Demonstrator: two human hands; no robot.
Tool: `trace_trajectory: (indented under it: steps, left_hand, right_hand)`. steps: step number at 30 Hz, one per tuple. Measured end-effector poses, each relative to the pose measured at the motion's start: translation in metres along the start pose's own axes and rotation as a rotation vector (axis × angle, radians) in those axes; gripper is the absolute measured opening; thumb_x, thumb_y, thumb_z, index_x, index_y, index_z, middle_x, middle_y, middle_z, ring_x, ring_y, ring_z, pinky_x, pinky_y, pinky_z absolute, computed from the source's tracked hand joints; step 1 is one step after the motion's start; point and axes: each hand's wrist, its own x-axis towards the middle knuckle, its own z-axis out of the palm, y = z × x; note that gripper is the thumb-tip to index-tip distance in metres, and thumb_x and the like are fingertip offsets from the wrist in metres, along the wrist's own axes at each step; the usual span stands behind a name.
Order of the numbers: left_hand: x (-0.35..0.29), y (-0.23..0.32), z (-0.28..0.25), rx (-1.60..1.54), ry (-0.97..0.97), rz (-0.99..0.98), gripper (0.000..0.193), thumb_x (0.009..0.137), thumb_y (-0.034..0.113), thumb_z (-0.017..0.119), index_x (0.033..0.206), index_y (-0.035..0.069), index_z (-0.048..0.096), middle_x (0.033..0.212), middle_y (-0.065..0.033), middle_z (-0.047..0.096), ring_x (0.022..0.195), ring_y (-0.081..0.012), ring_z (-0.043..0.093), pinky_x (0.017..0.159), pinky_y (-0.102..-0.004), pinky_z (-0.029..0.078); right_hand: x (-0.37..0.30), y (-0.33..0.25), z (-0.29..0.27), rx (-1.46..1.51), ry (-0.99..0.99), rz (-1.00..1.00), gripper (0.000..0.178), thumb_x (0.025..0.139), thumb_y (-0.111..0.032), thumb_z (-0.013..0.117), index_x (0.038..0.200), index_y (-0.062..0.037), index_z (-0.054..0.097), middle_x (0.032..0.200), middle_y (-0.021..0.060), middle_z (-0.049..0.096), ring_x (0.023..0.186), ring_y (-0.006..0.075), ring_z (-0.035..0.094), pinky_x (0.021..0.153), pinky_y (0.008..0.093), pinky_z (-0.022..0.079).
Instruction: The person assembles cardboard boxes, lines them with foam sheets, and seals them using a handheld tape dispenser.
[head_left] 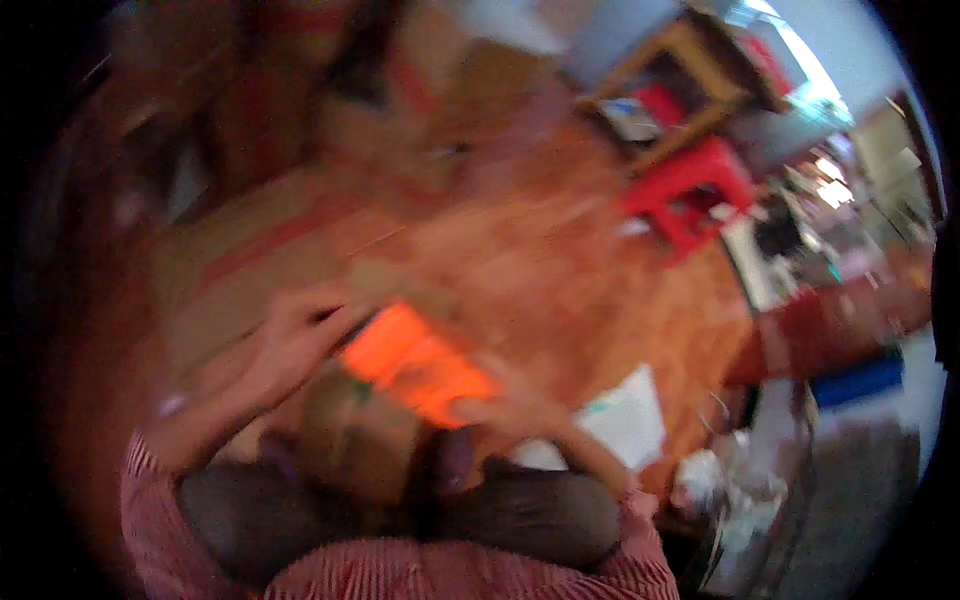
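Observation:
A bright orange, roughly box-shaped thing (pixel 415 362) is held in front of my lap, tilted down toward the right. Motion blur hides its exact kind. My right hand (pixel 505 402) grips its lower right end, with the thumb over the near face. At the upper left end, my left hand (pixel 308 325) closes its fingertips on the edge, though they are smeared. Both forearms come out of red striped sleeves.
Cardboard boxes (pixel 290 225) lie on the reddish floor at the left. White paper (pixel 630 415) lies right of my right arm. Farther off stand a red plastic stool (pixel 700 190) and a wooden frame (pixel 650 60). Crumpled plastic bags (pixel 715 485) sit at the lower right.

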Motion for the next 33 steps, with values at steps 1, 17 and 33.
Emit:
trace_trajectory:
  steps: [1,17,33]
  left_hand:
    - [0.002,-0.006,-0.001,-0.091,0.08,0.041,0.022,0.087,0.017,0.059,0.079,-0.003,0.063,0.068,0.0011,0.055,0.064,-0.0052,0.048,0.054,-0.0229,0.039]
    - [-0.002,-0.12,-0.076,-0.134,0.552,0.09,0.019,0.081,0.018,0.064,0.08,0.0,0.068,0.071,-0.0033,0.065,0.06,-0.0074,0.052,0.054,-0.0239,0.042]
    - [-0.038,-0.175,-0.126,-0.485,0.506,-0.234,0.025,0.083,0.022,0.064,0.078,-0.003,0.065,0.056,0.005,0.041,0.048,-0.0042,0.031,0.043,-0.0223,0.022]
  right_hand:
    - [0.008,-0.005,-0.002,0.076,-0.043,-0.075,0.054,0.073,-0.028,0.068,0.115,0.0,0.051,0.105,0.0139,0.059,0.094,0.0232,0.057,0.081,0.0354,0.046]
    - [-0.011,0.022,0.001,0.278,-0.091,0.083,0.047,0.065,-0.021,0.07,0.103,0.003,0.057,0.085,0.0087,0.062,0.077,0.015,0.057,0.067,0.0285,0.046]
    - [-0.041,0.063,-0.02,0.262,-0.12,0.319,0.047,0.062,-0.03,0.071,0.091,0.0058,0.061,0.076,0.005,0.063,0.067,0.0102,0.056,0.06,0.0252,0.046]
